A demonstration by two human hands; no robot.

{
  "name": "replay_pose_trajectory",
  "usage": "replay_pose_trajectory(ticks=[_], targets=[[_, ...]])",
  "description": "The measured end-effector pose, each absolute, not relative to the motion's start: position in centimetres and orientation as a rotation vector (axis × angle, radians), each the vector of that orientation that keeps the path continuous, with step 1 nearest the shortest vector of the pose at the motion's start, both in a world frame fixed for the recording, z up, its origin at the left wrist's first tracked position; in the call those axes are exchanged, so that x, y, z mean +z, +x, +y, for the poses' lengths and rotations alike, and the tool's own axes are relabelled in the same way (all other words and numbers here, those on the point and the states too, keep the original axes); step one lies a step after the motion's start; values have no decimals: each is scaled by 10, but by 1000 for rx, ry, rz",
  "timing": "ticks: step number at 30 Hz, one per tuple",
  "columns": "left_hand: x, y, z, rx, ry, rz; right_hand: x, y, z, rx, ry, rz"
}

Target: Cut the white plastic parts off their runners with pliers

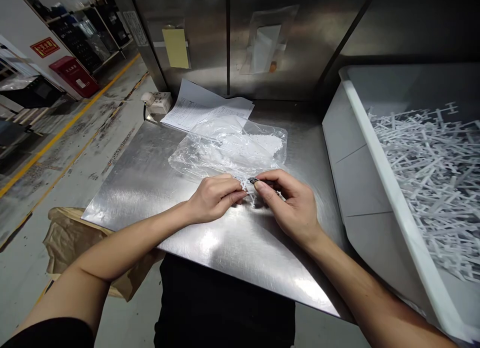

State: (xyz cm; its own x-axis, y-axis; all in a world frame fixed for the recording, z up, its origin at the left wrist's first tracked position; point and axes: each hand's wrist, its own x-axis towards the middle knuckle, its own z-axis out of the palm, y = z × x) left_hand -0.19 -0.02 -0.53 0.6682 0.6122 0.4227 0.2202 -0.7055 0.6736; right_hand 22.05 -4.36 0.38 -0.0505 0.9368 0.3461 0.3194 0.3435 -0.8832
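Pinching a small white plastic piece (pixel 248 187) between both sets of fingers, we hold it just above the steel counter (pixel 157 188), our left hand (pixel 212 198) meeting our right hand (pixel 290 205). A clear bag (pixel 228 148) lies just behind; a white bin (pixel 375 153) of plastic sprues (pixel 431 163) stands right.

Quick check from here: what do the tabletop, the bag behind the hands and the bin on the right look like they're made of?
Tabletop: looks like brushed stainless steel, with fine scratch swirls and bright glare. Bag: thin clear plastic film, crinkled and see-through, white pieces inside. Bin: probably moulded plastic, matte light grey with a smooth white rim.
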Motion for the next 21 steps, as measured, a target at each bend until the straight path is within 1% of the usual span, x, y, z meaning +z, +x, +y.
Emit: replay_pose_trajectory(ticks=[21], targets=[[-9, 2, -5, 887, 2195, 566, 0, 218, -45, 734, -1187, -1631]])
